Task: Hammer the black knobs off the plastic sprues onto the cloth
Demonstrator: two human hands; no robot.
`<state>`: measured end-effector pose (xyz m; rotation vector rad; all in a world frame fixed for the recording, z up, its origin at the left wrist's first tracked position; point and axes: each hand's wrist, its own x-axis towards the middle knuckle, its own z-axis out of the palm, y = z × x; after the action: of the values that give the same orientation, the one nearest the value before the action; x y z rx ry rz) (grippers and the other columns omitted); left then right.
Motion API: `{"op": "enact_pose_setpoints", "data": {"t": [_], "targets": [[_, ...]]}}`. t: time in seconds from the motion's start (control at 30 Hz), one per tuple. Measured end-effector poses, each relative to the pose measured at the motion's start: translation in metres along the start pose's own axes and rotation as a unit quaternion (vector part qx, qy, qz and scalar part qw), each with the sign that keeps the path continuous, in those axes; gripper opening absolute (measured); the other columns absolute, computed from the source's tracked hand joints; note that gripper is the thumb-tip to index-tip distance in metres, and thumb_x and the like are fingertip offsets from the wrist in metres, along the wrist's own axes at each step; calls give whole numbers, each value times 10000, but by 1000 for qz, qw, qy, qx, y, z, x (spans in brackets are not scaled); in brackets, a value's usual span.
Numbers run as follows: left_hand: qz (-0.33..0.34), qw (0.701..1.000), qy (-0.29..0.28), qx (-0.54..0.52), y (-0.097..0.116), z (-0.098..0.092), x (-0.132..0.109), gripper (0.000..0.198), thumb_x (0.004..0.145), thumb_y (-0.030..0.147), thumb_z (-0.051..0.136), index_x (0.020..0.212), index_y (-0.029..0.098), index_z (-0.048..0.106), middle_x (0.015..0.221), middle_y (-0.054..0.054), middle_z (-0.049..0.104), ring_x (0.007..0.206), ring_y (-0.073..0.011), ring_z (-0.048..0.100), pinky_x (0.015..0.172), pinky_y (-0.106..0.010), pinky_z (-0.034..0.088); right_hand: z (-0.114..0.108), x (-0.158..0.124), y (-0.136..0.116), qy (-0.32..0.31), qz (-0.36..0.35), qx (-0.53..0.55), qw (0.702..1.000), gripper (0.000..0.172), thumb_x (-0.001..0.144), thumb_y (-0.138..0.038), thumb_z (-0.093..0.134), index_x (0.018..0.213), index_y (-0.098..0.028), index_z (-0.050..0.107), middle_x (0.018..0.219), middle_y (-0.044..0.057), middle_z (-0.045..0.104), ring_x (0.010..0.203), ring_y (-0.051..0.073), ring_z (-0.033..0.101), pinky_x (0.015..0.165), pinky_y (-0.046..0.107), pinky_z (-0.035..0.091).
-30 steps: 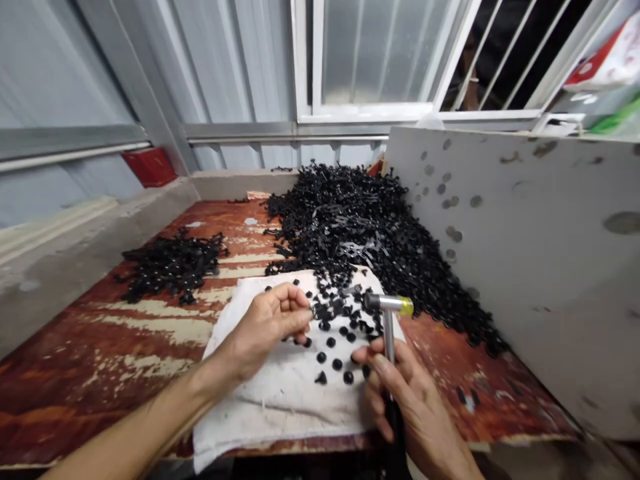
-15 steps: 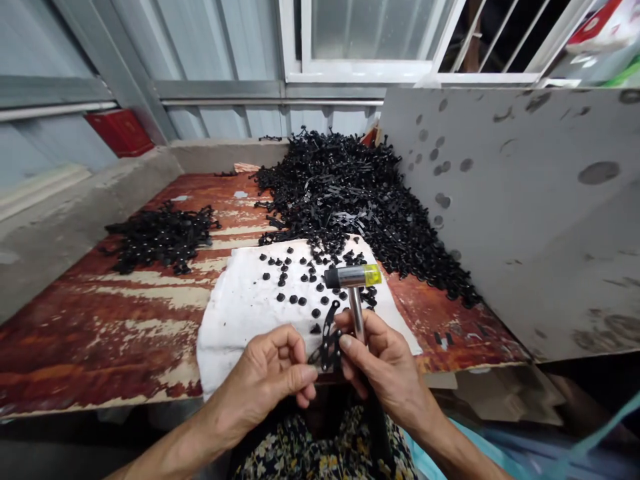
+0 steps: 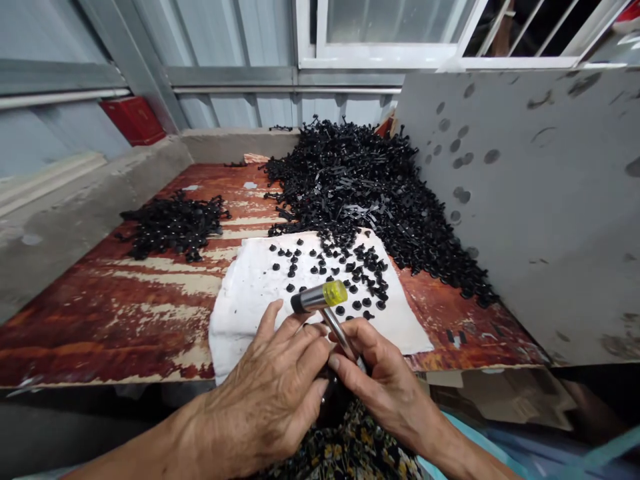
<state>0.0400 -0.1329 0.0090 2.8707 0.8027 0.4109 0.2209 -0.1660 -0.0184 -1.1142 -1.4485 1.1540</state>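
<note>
My right hand (image 3: 385,380) grips the metal shaft of a small hammer (image 3: 320,297) with a chrome head and a yellow face, held low over the near edge of a white cloth (image 3: 250,293). My left hand (image 3: 275,393) lies close against it with the fingers curled toward the hammer shaft; what it holds is hidden between the two hands. Several small black round parts (image 3: 345,267) are scattered on the cloth just beyond the hammer head.
A big heap of black plastic parts (image 3: 360,193) fills the back right of the worn red table (image 3: 100,313). A smaller black pile (image 3: 173,223) lies at the left. A grey spotted board (image 3: 540,200) stands upright on the right. Floral fabric shows below my hands.
Both hands drew back from the cloth toward my lap. The black strip seen between my fingers half a second ago is now hidden, and the hammer has tilted to the left.
</note>
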Motion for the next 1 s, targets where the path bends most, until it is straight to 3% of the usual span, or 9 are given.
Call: {"op": "enact_pose_setpoints", "data": {"t": [0.1,0.23,0.33,0.43,0.5,0.6,0.83,1.0], "targets": [[-12,998,-43,-37,-4,-3,1,134,896,133,432,999,197,490,939,-30,633,948,-187,598,1137,-537,235,1,1,0,3,5,-1,1000,43,879,-181,506,887,-218,524,736,-43,492,645,125,431,621,252,393],[-45,994,-81,-54,-12,-5,-1,163,882,162,450,1030,196,509,942,-47,645,901,-195,618,1108,-515,300,5,5,1,-14,12,-30,999,51,898,-200,488,873,-211,531,701,-53,449,622,121,398,583,246,364],[-72,987,-115,-85,-17,-7,3,203,854,142,418,1005,196,543,944,-74,660,883,-220,627,957,-428,449,5,8,3,-22,9,-53,998,88,918,-231,472,838,-214,504,672,-64,392,598,117,366,553,239,343],[-157,966,-152,-135,-19,-7,8,252,841,142,359,980,198,562,825,-54,653,773,-210,625,736,-331,494,-2,14,4,-4,-8,-136,991,132,931,-222,434,799,-230,423,676,-65,357,583,117,352,535,239,321],[-230,945,-143,-185,-21,-3,6,230,845,176,362,951,210,562,745,-16,626,692,-176,603,652,-273,467,-9,20,3,0,-15,-240,971,168,930,-189,397,779,-244,346,695,-56,363,596,123,367,547,248,312],[-296,912,-86,-269,-26,6,-4,178,843,235,404,913,215,566,719,12,607,660,-140,575,627,-224,436,-14,29,-2,-22,-1,-343,939,192,906,-142,396,781,-250,298,723,-41,399,627,137,398,577,270,302],[-363,865,-72,-339,-37,7,-24,305,855,365,406,985,211,634,706,23,583,689,-154,545,656,-231,411,-2,38,-6,-62,35,-429,901,234,815,3,417,824,-227,374,768,-7,435,602,145,382,558,304,208],[-365,864,-59,-341,-43,6,-31,304,859,374,420,981,217,651,621,35,541,642,-156,524,606,-229,370,0,40,-1,-62,43,-454,888,272,763,31,412,814,-232,365,743,-17,424,564,135,331,542,300,184]]}}
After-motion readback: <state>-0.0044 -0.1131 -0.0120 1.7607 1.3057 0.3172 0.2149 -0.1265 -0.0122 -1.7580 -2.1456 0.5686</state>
